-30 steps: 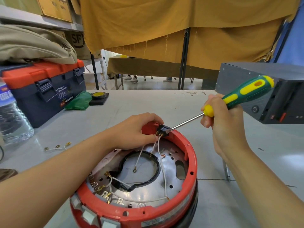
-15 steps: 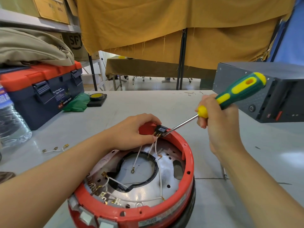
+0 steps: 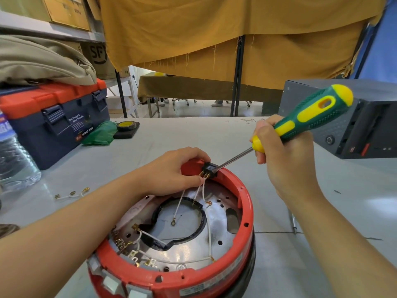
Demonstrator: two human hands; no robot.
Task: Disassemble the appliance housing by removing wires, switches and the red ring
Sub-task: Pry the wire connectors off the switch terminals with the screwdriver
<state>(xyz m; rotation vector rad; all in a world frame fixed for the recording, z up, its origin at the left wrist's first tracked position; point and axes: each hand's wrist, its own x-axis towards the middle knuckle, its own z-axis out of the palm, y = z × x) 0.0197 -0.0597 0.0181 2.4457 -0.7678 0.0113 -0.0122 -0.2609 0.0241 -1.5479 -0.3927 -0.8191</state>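
My left hand [image 3: 171, 171] grips the round red plastic ring [image 3: 245, 203] on the surface, steadying it while my right hand [image 3: 285, 160] holds the green-and-yellow screwdriver [image 3: 305, 119], prying its small black switch [image 3: 209, 167].

bare forearms, left hand [image 3: 171, 171], right hand [image 3: 287, 166]

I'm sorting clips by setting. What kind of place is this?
Probably a workshop or repair bench: a toolbox on the table, a screwdriver in use, stacked cardboard boxes on shelving.
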